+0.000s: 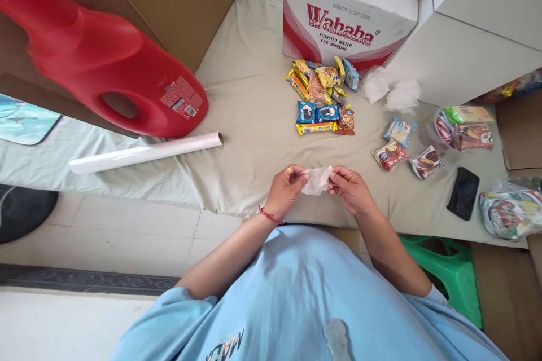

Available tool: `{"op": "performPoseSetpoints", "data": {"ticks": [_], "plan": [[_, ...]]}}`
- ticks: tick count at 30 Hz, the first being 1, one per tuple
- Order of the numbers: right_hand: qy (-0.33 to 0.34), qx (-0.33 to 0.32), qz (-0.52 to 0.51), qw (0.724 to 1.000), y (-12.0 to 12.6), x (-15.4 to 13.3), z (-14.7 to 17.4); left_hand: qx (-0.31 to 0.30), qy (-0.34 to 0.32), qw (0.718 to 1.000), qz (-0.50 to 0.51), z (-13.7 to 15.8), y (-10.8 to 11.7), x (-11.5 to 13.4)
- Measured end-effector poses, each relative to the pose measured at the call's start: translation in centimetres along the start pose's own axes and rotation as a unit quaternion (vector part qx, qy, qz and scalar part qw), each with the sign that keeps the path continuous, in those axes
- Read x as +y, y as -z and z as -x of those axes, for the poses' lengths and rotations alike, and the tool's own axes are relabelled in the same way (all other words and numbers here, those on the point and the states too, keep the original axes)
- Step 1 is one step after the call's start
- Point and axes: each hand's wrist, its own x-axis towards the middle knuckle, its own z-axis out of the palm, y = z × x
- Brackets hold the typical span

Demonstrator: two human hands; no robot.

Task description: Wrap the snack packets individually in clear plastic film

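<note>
A crumpled piece of thin clear plastic (317, 180), perhaps a small bag, is stretched between both hands just above the cloth's near edge. My left hand (288, 189), with a red string bracelet at the wrist, pinches its left end. Its right end is pinched by my right hand (349, 187). Beyond the hands lies a pile of small wrapped snacks (324, 79), with blue packets (317, 113) and a yellow bar (317, 127) in front of it. To the right are a red snack packet (389, 155), a light-blue packet (399, 131) and a brown-and-white packet (427, 162).
A Wahaha carton (347, 17) stands at the back, near crumpled clear plastic (392, 90). Left are a large red jug (122, 62) and a plastic-film roll (148, 152). Right are a bag of snacks (463, 127), a black phone (463, 193) and a green stool (453, 276).
</note>
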Motion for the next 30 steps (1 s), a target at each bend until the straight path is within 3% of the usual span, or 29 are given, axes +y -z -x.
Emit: {"op": "performPoseSetpoints", "data": {"ticks": [4, 8, 10, 12, 15, 17, 21, 24, 27, 30], "plan": [[-0.009, 0.038, -0.024, 0.999, 1.7, -0.1, -0.3, 0.088, 0.044, 0.992, 0.082, 0.1, 1.6, -0.9], [-0.029, 0.024, -0.046, 0.998, 1.9, -0.2, -0.3, 0.136, 0.051, 0.987, 0.074, 0.5, 2.7, -1.1], [-0.037, 0.021, -0.053, 0.998, 1.6, -0.3, -0.2, 0.169, 0.008, 0.986, 0.015, 0.9, 3.0, -0.6], [-0.044, 0.024, -0.054, 0.997, 1.3, -0.6, -0.1, 0.181, -0.095, 0.975, -0.093, 1.6, 3.1, 0.2], [-0.049, 0.02, -0.043, 0.998, 0.7, -1.1, 0.0, 0.06, -0.246, 0.943, -0.215, 2.5, 2.4, 1.4], [-0.053, 0.008, -0.033, 0.998, 0.2, -1.5, 0.1, -0.027, -0.268, 0.933, -0.238, 2.7, 1.5, 1.7], [-0.059, -0.011, -0.021, 0.998, -0.1, -2.0, 0.3, -0.061, -0.2, 0.949, -0.238, 2.2, 0.1, 1.0], [-0.049, -0.003, -0.025, 0.998, 0.5, -2.1, 0.2, -0.086, -0.11, 0.975, -0.171, 1.6, 0.1, 0.3], [-0.037, 0.02, -0.018, 0.999, 1.3, -1.9, -0.2, -0.037, -0.037, 0.995, -0.086, 1.2, 0.5, 0.1], [0.012, 0.076, 0.015, 0.997, 1.5, -1.3, -0.6, 0.031, -0.028, 0.998, -0.048, 1.1, 0.6, 0.4]]}}
